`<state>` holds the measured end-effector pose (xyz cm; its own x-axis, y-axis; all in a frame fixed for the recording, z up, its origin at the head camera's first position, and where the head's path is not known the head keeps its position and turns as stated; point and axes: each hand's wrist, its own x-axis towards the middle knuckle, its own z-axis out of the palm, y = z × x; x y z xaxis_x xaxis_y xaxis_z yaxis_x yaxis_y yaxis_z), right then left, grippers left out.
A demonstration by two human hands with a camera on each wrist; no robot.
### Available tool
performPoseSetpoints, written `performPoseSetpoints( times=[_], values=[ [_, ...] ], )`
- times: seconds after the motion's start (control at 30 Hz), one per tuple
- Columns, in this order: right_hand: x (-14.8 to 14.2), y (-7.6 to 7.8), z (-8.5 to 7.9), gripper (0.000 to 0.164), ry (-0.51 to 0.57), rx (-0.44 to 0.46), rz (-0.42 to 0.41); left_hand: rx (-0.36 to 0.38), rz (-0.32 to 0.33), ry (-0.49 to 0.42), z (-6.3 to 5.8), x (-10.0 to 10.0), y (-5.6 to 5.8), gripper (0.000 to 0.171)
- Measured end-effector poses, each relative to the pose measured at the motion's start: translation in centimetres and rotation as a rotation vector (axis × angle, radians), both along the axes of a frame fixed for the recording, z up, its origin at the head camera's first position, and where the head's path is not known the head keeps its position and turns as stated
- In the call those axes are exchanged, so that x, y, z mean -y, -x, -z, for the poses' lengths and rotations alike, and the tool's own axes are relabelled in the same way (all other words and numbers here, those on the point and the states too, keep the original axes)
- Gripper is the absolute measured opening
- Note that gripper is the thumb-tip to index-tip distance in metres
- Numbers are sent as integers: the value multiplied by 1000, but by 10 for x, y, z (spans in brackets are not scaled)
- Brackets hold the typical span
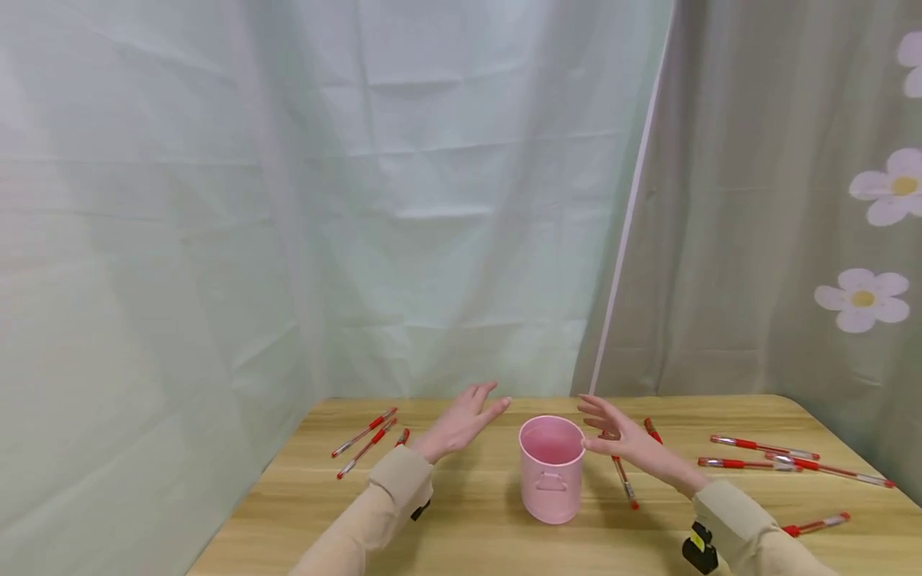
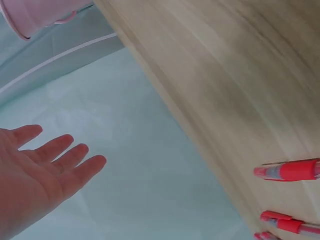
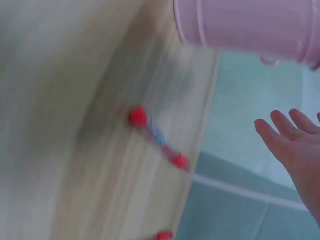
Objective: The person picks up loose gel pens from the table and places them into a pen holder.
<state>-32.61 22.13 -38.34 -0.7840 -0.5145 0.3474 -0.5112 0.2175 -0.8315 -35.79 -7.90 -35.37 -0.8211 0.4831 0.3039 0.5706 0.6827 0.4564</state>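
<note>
A pink metal bucket point(image 1: 551, 484) with a small side handle stands upright on the wooden table. My left hand point(image 1: 461, 420) hovers to its left, fingers extended, holding nothing. On the other side, my right hand point(image 1: 621, 436) is raised beside the rim, fingers spread and nothing in them. Under and behind the right hand lies a red pen point(image 1: 625, 484), partly hidden by it. In the left wrist view the left palm point(image 2: 35, 185) shows bare, with red pens point(image 2: 295, 171) on the table nearby. The right wrist view has the bucket point(image 3: 245, 25) above the right fingers point(image 3: 280, 135).
Red pens point(image 1: 367, 448) lie at the table's left, one tucked near the left hand. Several more pens point(image 1: 763, 464) are scattered at the right, with another pen point(image 1: 817, 525) closer to the front. A pale curtain point(image 1: 432, 240) hangs behind the table point(image 1: 475, 544).
</note>
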Motion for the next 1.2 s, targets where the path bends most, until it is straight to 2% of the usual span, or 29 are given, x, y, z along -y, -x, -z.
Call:
performPoseSetpoints(
  times=[0.1,0.23,0.63,0.77,0.9,1.03,1.2],
  values=[
    [7,-2,5,73,64,1,-62,10,-16,-29,3,3,-2,73],
    [11,-4,12,76,85,19,-84,37,-56,-49,5,12,-5,72],
    [21,-2,24,82,102,47,-88,58,-228,63,17,50,-5,84],
    [23,-3,25,84,108,67,-81,45,-241,131,25,61,-2,82],
    [25,-4,27,83,108,81,-66,13,-240,238,33,67,1,78],
    [27,-4,27,81,114,85,-66,-5,-229,310,38,71,-1,77],
    [32,-4,25,80,105,109,-53,36,-237,355,44,75,-6,76]
  ],
)
